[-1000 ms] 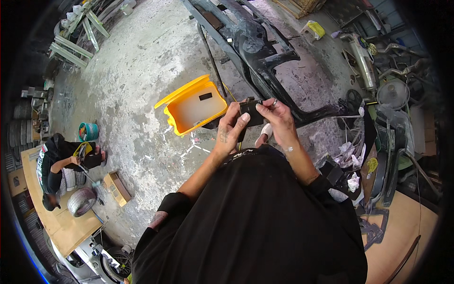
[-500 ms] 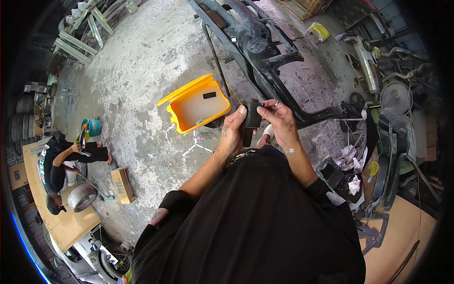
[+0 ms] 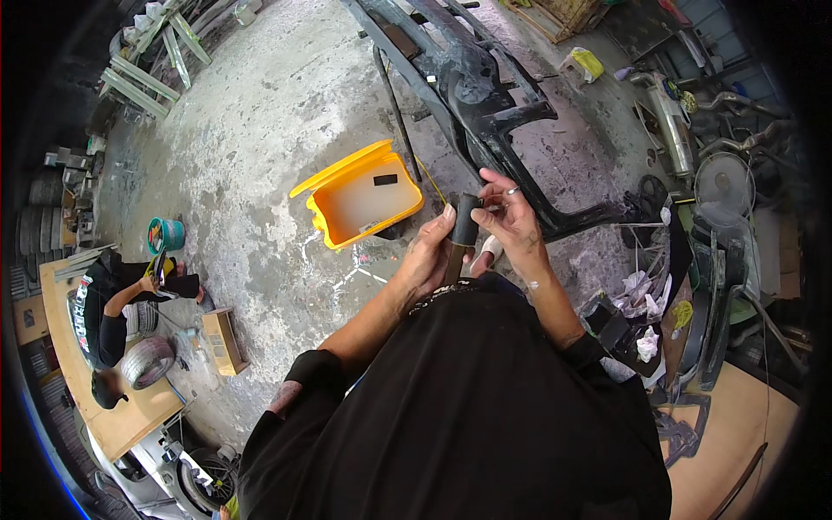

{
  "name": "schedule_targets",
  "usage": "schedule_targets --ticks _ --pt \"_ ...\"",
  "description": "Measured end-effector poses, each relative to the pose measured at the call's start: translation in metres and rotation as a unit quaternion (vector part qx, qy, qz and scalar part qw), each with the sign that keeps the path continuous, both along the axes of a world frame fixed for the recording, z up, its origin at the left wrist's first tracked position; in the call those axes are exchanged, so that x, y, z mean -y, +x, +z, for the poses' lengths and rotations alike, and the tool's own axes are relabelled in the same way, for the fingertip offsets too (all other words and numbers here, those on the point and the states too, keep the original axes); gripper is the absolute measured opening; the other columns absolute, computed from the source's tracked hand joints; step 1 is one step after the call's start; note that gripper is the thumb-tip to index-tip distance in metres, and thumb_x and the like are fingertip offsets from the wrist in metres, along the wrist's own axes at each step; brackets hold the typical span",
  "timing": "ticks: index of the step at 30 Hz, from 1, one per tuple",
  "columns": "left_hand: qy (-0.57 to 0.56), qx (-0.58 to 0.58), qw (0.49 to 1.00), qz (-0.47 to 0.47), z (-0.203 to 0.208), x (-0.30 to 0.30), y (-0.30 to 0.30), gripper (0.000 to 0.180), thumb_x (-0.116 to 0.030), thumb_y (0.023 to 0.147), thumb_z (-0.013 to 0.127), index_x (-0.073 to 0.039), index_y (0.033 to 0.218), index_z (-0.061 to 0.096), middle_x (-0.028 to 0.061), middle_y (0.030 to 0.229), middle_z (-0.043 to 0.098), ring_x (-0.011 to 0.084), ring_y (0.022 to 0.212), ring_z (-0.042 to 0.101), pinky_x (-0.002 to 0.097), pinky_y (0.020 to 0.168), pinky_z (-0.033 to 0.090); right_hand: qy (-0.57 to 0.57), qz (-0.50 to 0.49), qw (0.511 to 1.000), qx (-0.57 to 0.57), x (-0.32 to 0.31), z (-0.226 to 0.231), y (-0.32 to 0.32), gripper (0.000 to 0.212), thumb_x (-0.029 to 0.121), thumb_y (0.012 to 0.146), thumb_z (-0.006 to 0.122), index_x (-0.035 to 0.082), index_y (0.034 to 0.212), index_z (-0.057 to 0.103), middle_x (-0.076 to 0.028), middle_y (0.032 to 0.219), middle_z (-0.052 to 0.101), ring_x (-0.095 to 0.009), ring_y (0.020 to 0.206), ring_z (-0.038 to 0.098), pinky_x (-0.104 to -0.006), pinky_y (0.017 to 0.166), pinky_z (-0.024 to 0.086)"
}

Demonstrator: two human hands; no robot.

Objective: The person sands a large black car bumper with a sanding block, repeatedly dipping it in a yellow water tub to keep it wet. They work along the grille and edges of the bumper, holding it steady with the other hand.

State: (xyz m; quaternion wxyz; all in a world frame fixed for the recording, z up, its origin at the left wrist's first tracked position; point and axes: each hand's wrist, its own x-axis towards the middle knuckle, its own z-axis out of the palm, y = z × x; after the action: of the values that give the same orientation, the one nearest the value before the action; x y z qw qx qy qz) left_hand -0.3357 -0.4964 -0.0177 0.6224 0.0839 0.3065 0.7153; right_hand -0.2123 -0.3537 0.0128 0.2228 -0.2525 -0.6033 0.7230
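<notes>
Dark piece [image 3: 465, 227] was pinched by left fingers [image 3: 448, 212], right fingers' [image 3: 491, 221] hold unclear; dropping below them was risked if pinch was slackened.

A smooth, rectangular yellow plastic box [image 3: 381, 225] contrasted with the rough grey concrete floor [image 3: 251, 147].
The dark, blocky handheld piece [image 3: 465, 225] looked matt; the loose black shirt [image 3: 468, 390] was dull cloth.
</notes>
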Motion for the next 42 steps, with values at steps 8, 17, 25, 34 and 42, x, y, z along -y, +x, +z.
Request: schedule_targets --ticks 8,17,25,34,42 --pt "0.014 0.128 0.984 -0.120 0.015 0.003 -0.004 0.048 -0.047 0.112 0.050 -0.007 0.137 0.056 0.0156 0.108 0.072 0.0192 0.085 0.070 0.0291 0.070 0.057 -0.052 0.061 0.996 -0.025 -0.011 -0.003 0.007 0.088 0.018 0.080 0.094 0.010 0.155 0.048 -0.005 0.144 0.052 -0.017 0.127 0.052 -0.0325 0.105 0.048" --pt "-0.056 -0.069 0.996 0.005 0.012 -0.019 -0.023 0.037 -0.043 0.110 0.059 -0.008 0.121 0.069 -0.0009 0.089 0.070 0.0087 0.070 0.064 0.0237 0.062 0.055 0.142 -0.039 0.989 0.004 -0.014 0.020 -0.013 0.034 0.004 0.086 0.087 0.004 0.118 0.075 -0.002 0.107 0.066 -0.010 0.087 0.065 -0.0264 0.078 0.055" --pt "-0.031 -0.020 0.988 -0.147 -0.011 -0.004 -0.028 0.057 -0.052 0.104 0.061 -0.004 0.135 0.060 0.0085 0.119 0.070 0.0205 0.106 0.071 0.0314 0.076 0.056 0.125 0.053 0.988 0.079 -0.023 0.018 0.012 0.030 -0.001 0.087 0.085 0.001 0.115 0.076 -0.004 0.100 0.070 -0.012 0.094 0.069 -0.0269 0.080 0.058" --pt "0.086 0.065 0.974 -0.198 -0.036 0.006 -0.036 0.050 -0.039 0.106 0.064 0.000 0.137 0.059 0.0106 0.122 0.069 0.0214 0.106 0.069 0.0338 0.088 0.055 0.214 0.071 0.974 0.023 -0.019 0.031 0.009 0.035 0.013 0.083 0.092 0.004 0.114 0.078 0.000 0.102 0.063 -0.007 0.092 0.062 -0.0240 0.079 0.054" --pt "0.019 -0.028 0.995 -0.092 -0.025 0.001 -0.042 0.030 -0.022 0.103 0.073 -0.004 0.127 0.068 -0.0001 0.099 0.070 0.0096 0.092 0.066 0.0252 0.083 0.052 0.147 0.098 0.975 0.138 -0.013 0.031 0.011 0.038 0.019 0.091 0.087 0.000 0.121 0.075 -0.004 0.101 0.076 -0.008 0.089 0.068 -0.0251 0.082 0.056"
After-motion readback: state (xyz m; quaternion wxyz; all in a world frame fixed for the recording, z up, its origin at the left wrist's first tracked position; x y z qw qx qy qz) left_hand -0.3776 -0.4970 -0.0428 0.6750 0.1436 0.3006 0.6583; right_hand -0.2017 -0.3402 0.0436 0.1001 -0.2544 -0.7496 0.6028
